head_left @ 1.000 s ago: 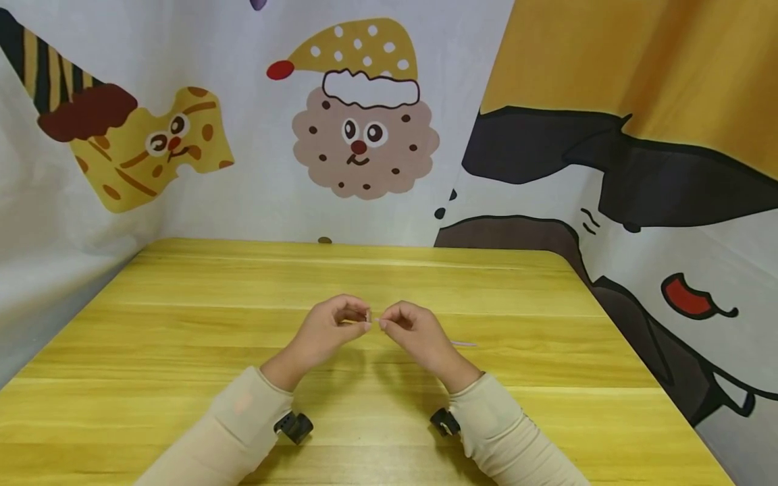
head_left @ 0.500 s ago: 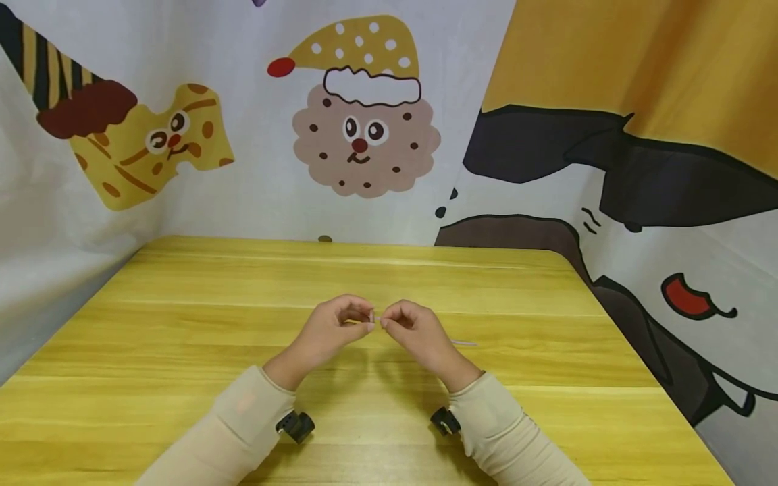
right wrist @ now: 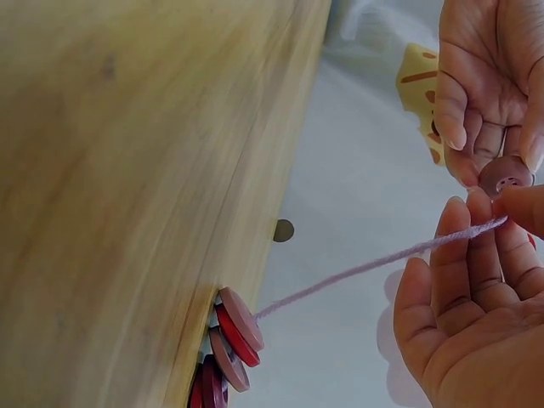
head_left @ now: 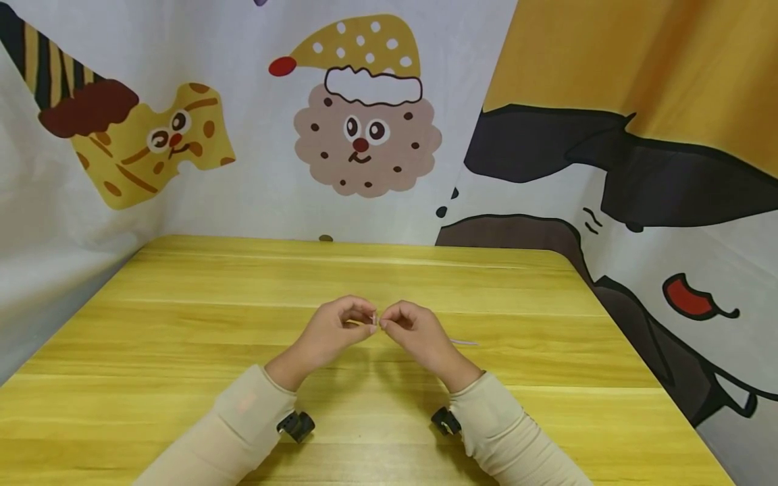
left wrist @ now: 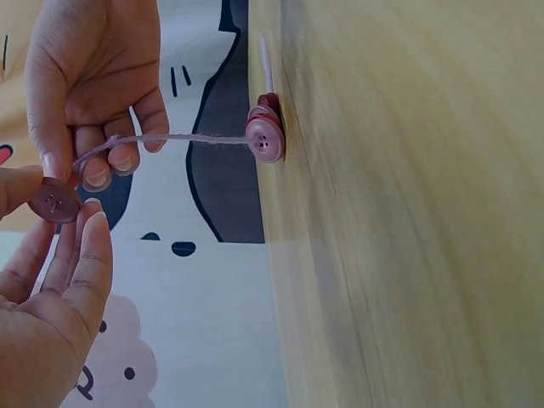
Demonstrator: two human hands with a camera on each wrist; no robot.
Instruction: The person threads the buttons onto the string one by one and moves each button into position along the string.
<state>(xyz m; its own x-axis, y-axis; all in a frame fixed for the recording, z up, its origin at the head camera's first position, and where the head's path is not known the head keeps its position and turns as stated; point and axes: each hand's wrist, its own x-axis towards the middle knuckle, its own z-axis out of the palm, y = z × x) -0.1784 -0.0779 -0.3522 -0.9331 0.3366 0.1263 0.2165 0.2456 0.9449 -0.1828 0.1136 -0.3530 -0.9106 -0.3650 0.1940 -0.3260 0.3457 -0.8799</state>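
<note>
My left hand [head_left: 328,331] pinches a dark mauve button [left wrist: 53,202] by its edge between thumb and fingertips. Close to that button, my right hand [head_left: 422,337] pinches the end of a pale purple yarn [right wrist: 365,265]. The yarn end is small and partly hidden by the fingertips, so I cannot tell whether it is in a hole. From the right hand the yarn runs to a row of threaded pink, red and dark purple buttons [right wrist: 238,327] on the table. In the head view the right hand hides these buttons.
A yellow wood-grain table [head_left: 243,277] lies under both hands. The loose yarn tail [head_left: 464,342] shows on the table right of my right wrist. Behind the table hangs a white curtain [head_left: 243,202] with printed cartoon figures.
My left hand has moved slightly right with the button, narrowing the gap to the right fingertips. The right hand has stayed almost still, and the yarn tail lies where it was.
</note>
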